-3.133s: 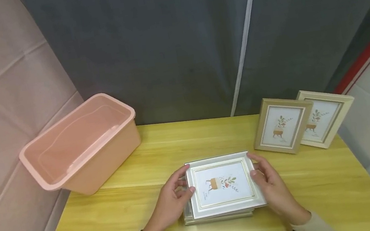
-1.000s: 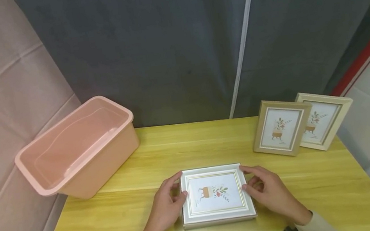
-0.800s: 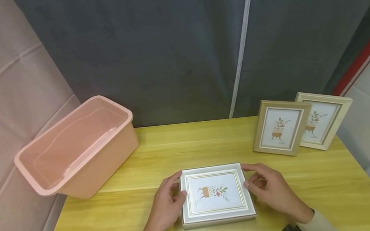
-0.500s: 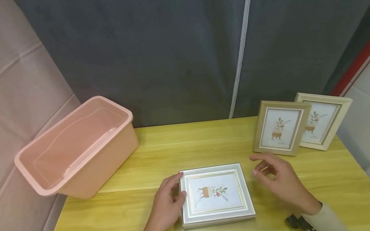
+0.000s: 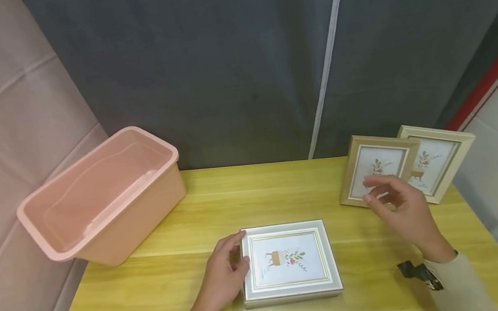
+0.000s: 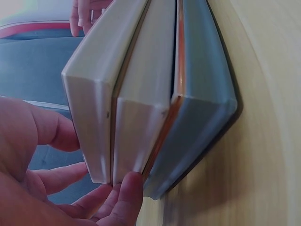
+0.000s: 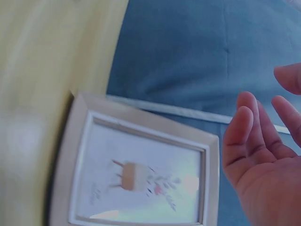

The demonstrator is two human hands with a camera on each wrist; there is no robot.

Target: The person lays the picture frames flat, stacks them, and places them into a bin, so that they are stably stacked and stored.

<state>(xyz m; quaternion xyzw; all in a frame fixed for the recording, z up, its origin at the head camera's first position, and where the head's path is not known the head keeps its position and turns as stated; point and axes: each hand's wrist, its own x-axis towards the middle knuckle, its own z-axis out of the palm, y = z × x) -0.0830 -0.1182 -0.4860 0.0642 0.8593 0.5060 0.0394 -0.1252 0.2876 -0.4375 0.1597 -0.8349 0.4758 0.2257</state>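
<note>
Frames lie stacked flat on the table, with a silver-white picture frame (image 5: 287, 259) on top, its plant print turned sideways. My left hand (image 5: 223, 276) rests against the left end of the stack. In the left wrist view its fingertips (image 6: 129, 181) touch the sides of the lower frames (image 6: 141, 127), below the white top frame (image 6: 94, 94). My right hand (image 5: 407, 210) hangs in the air, fingers loosely bent and holding nothing. It overlaps the lower right of a tan picture frame (image 5: 357, 167), which stands upright. The right wrist view shows that tan frame (image 7: 134, 169) beside the fingers.
A cream picture frame (image 5: 457, 158) stands upright, partly behind the tan one. At the back left is a pink plastic bin (image 5: 141, 208) with nothing in it. A dark curtain (image 5: 200, 77) hangs along the table's far edge (image 5: 250, 164).
The top frame was shifted and lowered to line up with the stack. My right hand has then let go and moved right and away, to the tan frame. My left hand has stayed put lately.
</note>
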